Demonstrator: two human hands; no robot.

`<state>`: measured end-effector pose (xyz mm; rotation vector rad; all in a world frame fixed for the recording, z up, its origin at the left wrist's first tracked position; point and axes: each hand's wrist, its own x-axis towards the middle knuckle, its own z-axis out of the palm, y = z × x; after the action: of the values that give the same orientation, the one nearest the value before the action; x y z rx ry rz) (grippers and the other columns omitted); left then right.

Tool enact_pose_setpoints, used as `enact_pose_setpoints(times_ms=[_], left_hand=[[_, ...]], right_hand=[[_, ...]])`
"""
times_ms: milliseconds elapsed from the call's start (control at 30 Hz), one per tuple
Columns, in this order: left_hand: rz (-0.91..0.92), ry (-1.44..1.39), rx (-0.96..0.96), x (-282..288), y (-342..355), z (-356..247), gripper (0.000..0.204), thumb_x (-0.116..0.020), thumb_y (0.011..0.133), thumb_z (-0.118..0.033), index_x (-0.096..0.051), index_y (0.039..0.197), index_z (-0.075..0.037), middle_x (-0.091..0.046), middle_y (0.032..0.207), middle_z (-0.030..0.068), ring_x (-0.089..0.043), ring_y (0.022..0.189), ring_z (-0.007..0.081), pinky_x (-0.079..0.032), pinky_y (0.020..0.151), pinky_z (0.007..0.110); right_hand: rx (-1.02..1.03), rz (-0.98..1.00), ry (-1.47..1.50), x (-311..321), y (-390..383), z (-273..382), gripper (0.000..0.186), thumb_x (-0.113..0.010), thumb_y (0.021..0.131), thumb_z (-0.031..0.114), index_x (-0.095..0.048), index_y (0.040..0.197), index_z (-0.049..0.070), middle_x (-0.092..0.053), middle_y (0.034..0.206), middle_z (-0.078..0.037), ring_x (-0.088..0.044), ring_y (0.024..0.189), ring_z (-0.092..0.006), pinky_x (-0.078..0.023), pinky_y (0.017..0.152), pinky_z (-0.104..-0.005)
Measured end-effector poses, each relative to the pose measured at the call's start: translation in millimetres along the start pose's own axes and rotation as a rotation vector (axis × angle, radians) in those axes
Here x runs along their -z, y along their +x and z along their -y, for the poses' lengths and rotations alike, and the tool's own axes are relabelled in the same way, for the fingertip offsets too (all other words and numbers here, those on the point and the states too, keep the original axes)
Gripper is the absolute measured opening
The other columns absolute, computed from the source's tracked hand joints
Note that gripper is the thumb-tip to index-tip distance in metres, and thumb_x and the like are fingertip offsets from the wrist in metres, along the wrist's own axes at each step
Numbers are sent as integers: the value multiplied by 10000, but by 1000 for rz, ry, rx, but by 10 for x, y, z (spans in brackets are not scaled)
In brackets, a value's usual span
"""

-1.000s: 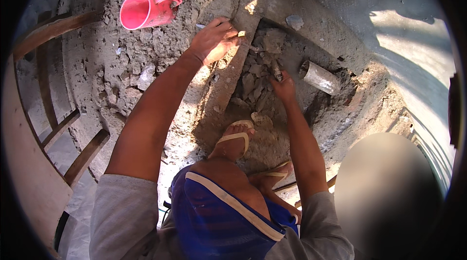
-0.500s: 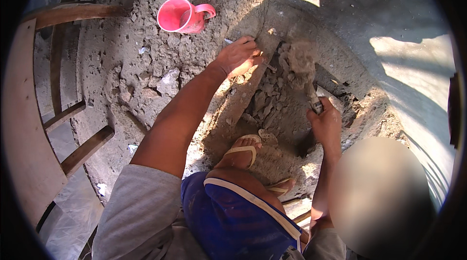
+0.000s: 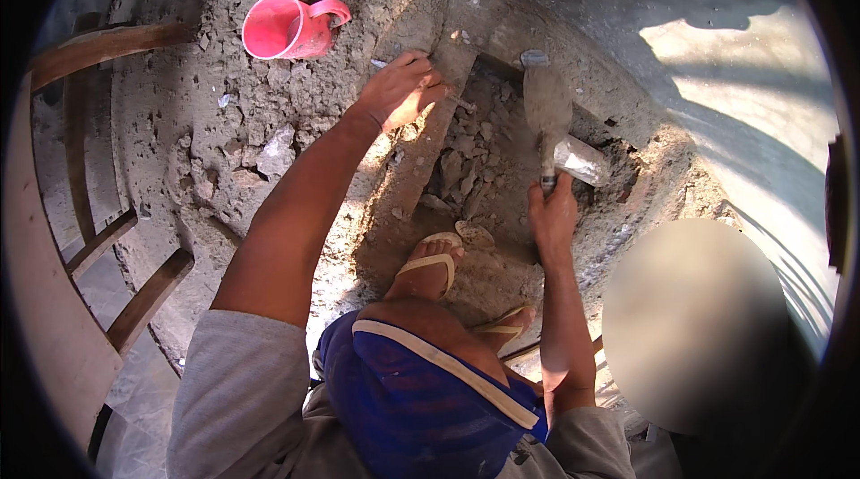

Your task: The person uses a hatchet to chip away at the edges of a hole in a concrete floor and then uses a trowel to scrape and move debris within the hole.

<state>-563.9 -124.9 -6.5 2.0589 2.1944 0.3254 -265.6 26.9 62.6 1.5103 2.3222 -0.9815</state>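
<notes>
Grey metal, dusted with mortar, makes up the blade of the trowel (image 3: 547, 103), which lies over the right part of a rubble-strewn pit (image 3: 503, 221) with its tip pointing to the far side. The right hand (image 3: 554, 212) is wrapped round the trowel's handle, thumb and fingers pressed together on it. Just beside the handle, to the right, a pale pipe (image 3: 584, 162) slants into the broken earth of the pit's right side. Near the blade's far end sits a small flat stone (image 3: 535, 58). Broken chunks of rubble (image 3: 459, 167) are heaped in the left part of the pit.

On the left, the left hand (image 3: 401, 92) is at the pit's raised edge (image 3: 439, 131), back upward, fingers curled. A thin rod (image 3: 462, 105) shows just past its fingers; whether they pinch it, I cannot tell. Farther left, a pink mug (image 3: 309, 36) lies tipped on the crumbled ground, its handle to the right. At the near end of the pit is a foot in a pale flip-flop (image 3: 445, 275). Wooden slats (image 3: 152, 297) stand at the far left.
</notes>
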Motion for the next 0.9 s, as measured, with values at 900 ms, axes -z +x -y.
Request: enact_pose_setpoints(times_ms=[900], left_hand=[[-8,-339,328,-354,-95,48,352,-676,870,-127,-665,1218,-176,-614,1120,2,-556,1163,250,-516,979,335]], right_hand=[[-517,-30,1038,-1287,358,76,403,-538,1012,93,-378,1349,-62,-574,1154,-209,-664,869,-271,-581,705,-403]])
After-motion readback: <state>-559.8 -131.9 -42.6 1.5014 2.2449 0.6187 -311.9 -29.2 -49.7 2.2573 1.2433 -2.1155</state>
